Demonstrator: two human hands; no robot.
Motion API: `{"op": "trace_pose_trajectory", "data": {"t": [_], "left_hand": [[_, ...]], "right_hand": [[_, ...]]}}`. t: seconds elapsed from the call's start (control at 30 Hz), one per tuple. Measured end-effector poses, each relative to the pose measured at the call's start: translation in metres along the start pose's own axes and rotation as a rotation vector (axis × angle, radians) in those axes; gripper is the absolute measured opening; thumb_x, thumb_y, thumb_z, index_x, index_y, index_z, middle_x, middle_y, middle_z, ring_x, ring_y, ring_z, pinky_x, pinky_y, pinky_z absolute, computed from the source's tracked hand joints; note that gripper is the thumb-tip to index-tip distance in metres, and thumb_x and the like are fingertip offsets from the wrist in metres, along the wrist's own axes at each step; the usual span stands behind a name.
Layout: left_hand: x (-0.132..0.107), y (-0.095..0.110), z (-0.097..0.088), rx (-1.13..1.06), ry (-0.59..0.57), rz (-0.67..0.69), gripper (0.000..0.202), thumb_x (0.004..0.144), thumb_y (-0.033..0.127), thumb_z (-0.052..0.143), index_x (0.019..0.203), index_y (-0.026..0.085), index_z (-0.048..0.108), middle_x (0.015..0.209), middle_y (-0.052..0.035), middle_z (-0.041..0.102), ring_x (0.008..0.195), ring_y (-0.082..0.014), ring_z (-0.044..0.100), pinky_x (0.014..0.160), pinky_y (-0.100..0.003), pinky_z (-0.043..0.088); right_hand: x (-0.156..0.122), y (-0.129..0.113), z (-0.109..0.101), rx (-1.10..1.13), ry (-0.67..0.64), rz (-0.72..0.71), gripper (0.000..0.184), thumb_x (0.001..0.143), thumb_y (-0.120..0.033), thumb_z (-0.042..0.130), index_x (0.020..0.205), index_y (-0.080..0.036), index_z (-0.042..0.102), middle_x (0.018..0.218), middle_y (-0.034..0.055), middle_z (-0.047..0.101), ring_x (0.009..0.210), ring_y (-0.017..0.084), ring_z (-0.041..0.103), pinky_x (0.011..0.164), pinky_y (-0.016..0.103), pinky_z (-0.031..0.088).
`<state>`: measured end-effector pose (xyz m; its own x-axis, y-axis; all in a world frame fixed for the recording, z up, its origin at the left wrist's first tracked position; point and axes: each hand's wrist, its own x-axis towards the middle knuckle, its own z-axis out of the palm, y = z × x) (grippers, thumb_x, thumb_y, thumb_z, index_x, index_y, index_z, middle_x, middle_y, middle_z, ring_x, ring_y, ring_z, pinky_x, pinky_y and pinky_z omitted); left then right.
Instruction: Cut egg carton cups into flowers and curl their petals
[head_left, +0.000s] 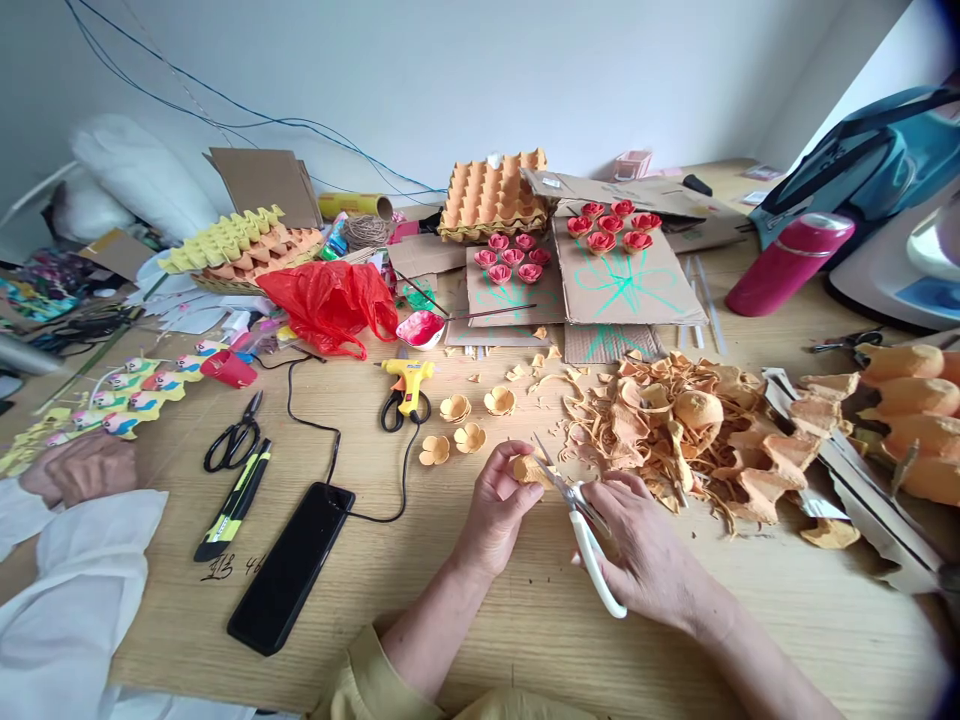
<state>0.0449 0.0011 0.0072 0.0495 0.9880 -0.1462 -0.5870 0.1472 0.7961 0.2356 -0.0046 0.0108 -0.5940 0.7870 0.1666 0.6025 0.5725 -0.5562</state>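
Between the thumb and fingers of my left hand (499,505) is an orange egg-carton cup (531,468). My right hand (637,545) is closed round white-handled scissors (592,560), whose blades reach to the cup's edge. Several cut cups shaped like flowers (470,438) rest on the table just left of and beyond my left hand. A heap of orange carton scraps (652,420) spreads beyond my right hand.
A yellow glue gun (407,385), a black phone (291,570), a utility knife (234,500) and black scissors (238,435) lie to the left. Red paper flowers (600,228) stand on cardboard at the back. A co-worker's white sleeve (90,590) is at far left.
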Motion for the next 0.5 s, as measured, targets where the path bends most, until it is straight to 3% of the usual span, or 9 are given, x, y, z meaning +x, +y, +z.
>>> {"op": "trace_pose_trajectory", "data": {"t": [0.5], "left_hand": [[-0.0046,-0.0039,0.0034,-0.093,-0.051,-0.056,0.038,0.07,0.021,0.083,0.1,0.024,0.06,0.082,0.0034,0.064,0.077,-0.0122,0.058,0.081,-0.028,0.045]], "right_hand": [[-0.0002,0.0006,0.0052,0.028,0.067,-0.061,0.021,0.09,-0.038,0.056,0.1,-0.023,0.045,0.083,0.0011,0.057,0.078,0.022,0.059,0.103,0.054,0.033]]}}
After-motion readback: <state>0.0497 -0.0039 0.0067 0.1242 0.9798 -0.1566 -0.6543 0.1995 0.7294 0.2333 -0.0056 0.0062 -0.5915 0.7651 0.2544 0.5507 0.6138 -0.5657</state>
